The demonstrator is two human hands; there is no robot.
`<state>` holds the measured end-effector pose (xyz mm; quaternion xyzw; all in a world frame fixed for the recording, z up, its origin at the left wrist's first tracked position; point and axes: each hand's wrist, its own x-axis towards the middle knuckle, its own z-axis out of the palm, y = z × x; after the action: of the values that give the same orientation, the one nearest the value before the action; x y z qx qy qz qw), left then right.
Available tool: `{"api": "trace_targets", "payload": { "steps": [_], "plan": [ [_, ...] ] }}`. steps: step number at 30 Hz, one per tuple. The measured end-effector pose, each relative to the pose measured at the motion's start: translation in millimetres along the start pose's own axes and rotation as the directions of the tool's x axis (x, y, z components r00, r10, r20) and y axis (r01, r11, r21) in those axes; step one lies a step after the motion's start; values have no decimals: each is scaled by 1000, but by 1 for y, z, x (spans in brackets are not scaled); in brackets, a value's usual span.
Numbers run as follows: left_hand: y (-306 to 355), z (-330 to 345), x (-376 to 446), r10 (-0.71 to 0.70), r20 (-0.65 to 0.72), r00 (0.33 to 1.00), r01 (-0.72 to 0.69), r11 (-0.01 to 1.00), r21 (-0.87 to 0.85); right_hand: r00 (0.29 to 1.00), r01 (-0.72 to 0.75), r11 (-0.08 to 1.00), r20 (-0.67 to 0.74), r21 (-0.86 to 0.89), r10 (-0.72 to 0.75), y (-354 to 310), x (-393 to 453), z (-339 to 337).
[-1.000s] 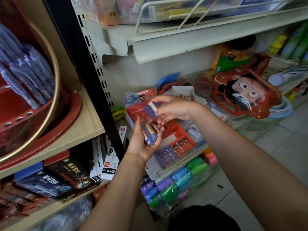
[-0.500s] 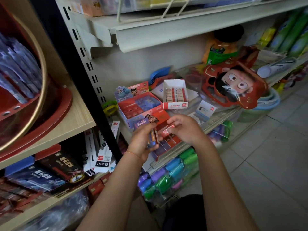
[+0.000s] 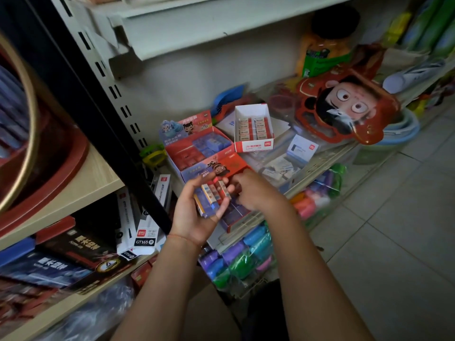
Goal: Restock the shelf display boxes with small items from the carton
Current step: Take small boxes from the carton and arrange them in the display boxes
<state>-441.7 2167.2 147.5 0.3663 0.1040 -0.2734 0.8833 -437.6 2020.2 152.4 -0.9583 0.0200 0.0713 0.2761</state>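
Observation:
My left hand (image 3: 194,212) is palm up and holds several small wrapped erasers (image 3: 213,194) in a row, red and blue ones. My right hand (image 3: 253,191) is just to the right of them, fingers curled, its fingertips at the end eraser. Both hands hover over a red display box (image 3: 231,161) with a cartoon lid at the shelf's front. Behind it stands a second red and blue display box (image 3: 197,146), partly filled with blue and red erasers. A white box (image 3: 253,129) of white erasers sits to the right of that one.
A red cartoon-face package (image 3: 344,107) lies at the right of the shelf. Bags of coloured clay (image 3: 241,257) hang under the shelf's wire front. Pen boxes (image 3: 145,232) fill the wooden shelf on the left. Tiled floor (image 3: 384,242) lies on the right.
My right hand came back from the rear display box down to the erasers in my left hand. My left hand has turned more palm up, showing the row of erasers. The view tilted down.

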Motion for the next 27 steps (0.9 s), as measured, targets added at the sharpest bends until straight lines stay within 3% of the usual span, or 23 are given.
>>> {"api": "trace_targets", "payload": {
  "steps": [5,9,11,14,21,25,27],
  "plan": [
    [-2,-1,1,13,11,1000,-13,1000,-7,992,-66,998,-112,-20,63,7,-4,-8],
    [-5,-2,2,22,-13,1000,-23,999,-38,991,-123,992,47,2,123,-4,1,-8],
    [-7,-3,1,28,-14,1000,-28,998,-53,987,-156,988,23,3,156,-6,2,-4],
    [-8,-5,0,28,3,1000,-27,996,-86,991,-90,994,-109,-63,83,0,-1,5],
    [-6,-8,-2,24,58,998,-5,954,-298,992,-48,993,-118,-110,35,5,-4,7],
    [-4,3,-9,57,-11,998,-57,931,-361,955,67,983,-297,173,-13,-2,-8,-10],
    [-3,5,-7,69,-31,997,-76,948,-309,962,133,932,-270,337,-40,-14,-16,-19]
  ]
}}
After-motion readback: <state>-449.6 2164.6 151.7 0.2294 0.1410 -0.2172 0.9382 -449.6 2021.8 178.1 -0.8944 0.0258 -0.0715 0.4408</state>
